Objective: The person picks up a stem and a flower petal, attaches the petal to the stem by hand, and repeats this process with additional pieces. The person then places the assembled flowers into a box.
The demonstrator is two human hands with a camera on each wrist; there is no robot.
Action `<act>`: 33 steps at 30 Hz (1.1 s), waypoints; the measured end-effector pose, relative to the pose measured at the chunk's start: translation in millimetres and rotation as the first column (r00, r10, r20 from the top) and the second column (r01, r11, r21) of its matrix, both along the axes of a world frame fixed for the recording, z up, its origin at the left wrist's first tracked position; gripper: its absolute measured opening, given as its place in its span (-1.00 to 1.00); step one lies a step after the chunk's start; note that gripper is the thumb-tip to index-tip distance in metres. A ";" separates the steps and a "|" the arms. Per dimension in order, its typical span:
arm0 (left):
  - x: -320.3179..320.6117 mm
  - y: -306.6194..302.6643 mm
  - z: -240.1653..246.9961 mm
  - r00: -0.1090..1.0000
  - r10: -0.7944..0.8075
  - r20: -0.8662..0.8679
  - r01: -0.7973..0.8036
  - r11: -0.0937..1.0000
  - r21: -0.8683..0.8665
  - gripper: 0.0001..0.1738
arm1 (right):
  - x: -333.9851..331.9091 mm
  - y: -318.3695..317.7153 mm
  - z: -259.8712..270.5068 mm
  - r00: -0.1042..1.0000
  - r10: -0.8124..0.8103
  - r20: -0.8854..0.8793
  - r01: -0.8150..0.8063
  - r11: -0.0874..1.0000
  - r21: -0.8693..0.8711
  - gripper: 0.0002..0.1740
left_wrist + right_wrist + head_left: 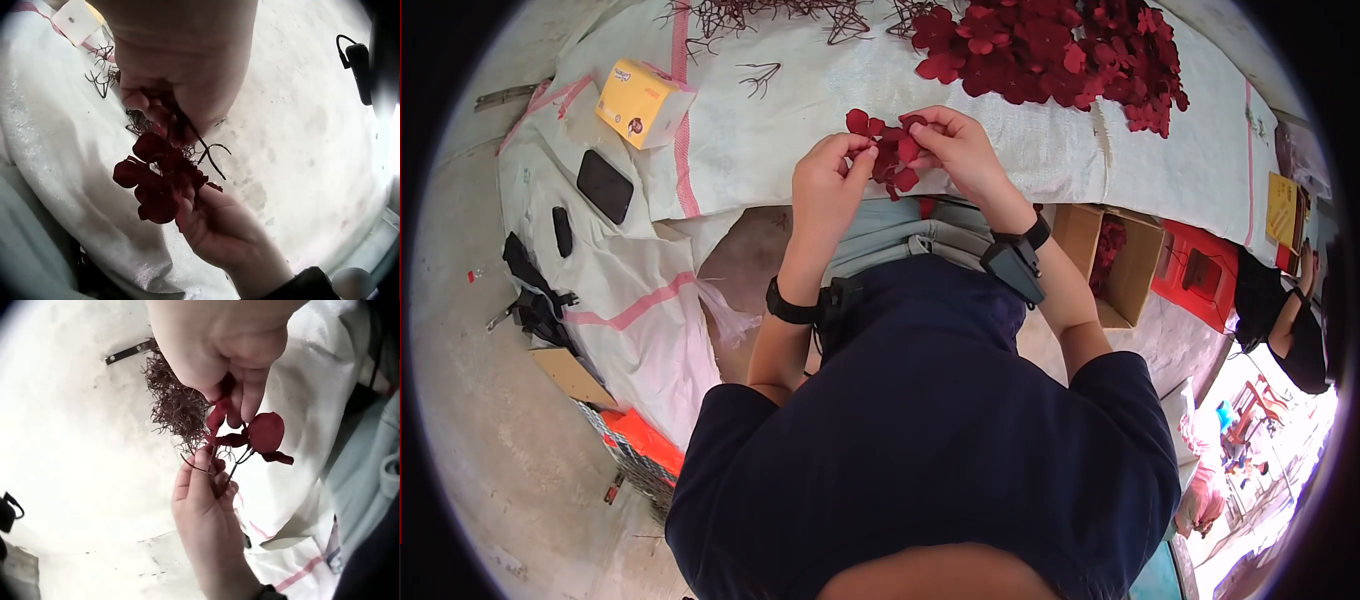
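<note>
My left hand (828, 185) pinches a thin dark branching stem (231, 472) between thumb and fingers. Opposite it, my right hand (970, 165) has its thumb and fingers closed on a red petal piece (908, 148). Several dark red fabric petals (156, 194) spread between the two hands, and one round petal (266, 432) stands out on a stem branch. In the left wrist view, forked stem tips stick out below the left hand (187, 69). The right hand's fingertips (250, 403) cover the spot where petal and stem meet.
A heap of red petals (1050, 50) lies at the back right of the white woven sheet (800, 100). Bare dark stems (762, 78) lie at the back left. A yellow tissue pack (638, 100) and a phone (605, 187) are on the left; a cardboard box (1140, 265) and red stool (1200, 275) are right.
</note>
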State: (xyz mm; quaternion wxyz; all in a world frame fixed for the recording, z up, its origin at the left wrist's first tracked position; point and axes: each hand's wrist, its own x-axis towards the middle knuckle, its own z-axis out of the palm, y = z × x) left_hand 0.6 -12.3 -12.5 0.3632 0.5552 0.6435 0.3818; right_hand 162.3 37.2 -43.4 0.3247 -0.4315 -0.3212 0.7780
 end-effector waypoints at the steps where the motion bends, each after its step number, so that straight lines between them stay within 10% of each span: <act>1: 0.2 -0.3 -0.4 1.000 0.000 0.008 0.000 1.000 -0.002 -0.88 | 0.0 -0.6 -0.3 0.999 0.004 0.035 -0.005 1.000 0.023 -0.76; 33: 3.8 -2.4 0.0 0.989 -0.121 -0.090 0.131 0.985 0.115 -0.92 | -6.6 -16.1 14.0 0.998 0.003 0.061 -0.008 0.996 0.085 -0.89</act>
